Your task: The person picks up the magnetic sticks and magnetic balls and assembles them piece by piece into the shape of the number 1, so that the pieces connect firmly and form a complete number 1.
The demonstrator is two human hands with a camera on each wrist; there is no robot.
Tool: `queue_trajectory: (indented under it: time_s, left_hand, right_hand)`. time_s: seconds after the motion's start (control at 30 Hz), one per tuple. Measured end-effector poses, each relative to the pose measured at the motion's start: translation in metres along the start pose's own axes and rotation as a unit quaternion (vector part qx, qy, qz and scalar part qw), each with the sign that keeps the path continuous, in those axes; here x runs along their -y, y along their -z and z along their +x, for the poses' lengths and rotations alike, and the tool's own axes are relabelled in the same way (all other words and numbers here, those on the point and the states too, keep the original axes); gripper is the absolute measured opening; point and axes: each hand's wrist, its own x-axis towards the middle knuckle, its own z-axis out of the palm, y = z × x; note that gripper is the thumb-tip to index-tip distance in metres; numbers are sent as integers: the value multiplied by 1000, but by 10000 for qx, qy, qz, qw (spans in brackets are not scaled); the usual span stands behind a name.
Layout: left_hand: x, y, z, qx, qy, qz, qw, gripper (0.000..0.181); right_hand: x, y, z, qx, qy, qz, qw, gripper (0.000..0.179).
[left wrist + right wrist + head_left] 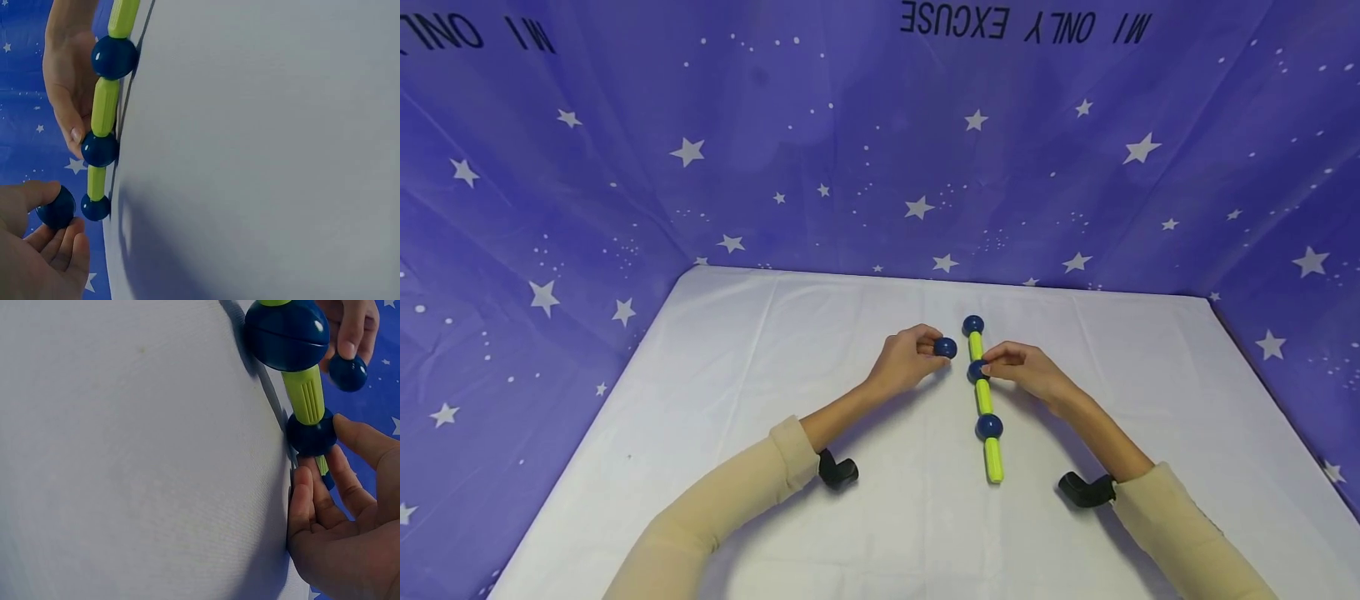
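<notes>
A straight chain of dark blue balls and lime-green rods lies on the white table, running away from the person in the head view. Its far ball (973, 324), middle ball (977, 372) and near ball (989, 427) are joined by rods, and a ribbed green rod (994, 461) ends it at the near side. The right hand (1030, 369) pinches the middle ball between thumb and fingers. To the left of the chain, the left hand (904, 360) pinches a loose blue ball (57, 207) between thumb and fingertips, apart from the chain's far ball.
A white cloth (850, 517) covers the table. Purple-blue fabric (835, 150) with white stars rises behind it and at both sides. Black wrist mounts (1086, 490) sit at both sleeve cuffs, low over the cloth.
</notes>
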Motion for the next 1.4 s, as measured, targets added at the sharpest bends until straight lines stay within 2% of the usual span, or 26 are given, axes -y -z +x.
queue_trajectory:
  time_s: [0.37,0.57,0.8,1.4]
  left_hand:
    - [5,-5,-21,182,-48,-86,9998,36]
    - [4,-7,-36,419,-154,-173,9989,36]
    - [0,-10,-53,636,-45,-158,9978,37]
    - [0,-12,-78,868,-3,-443,9952,36]
  right_hand:
    - [1,0,-3,12,105,-36,9999,39]
    - [2,-1,-3,-8,96,-14,10000,41]
    - [2,-1,-2,-48,45,-41,10000,40]
    - [-1,-2,-2,-74,124,-33,9999,38]
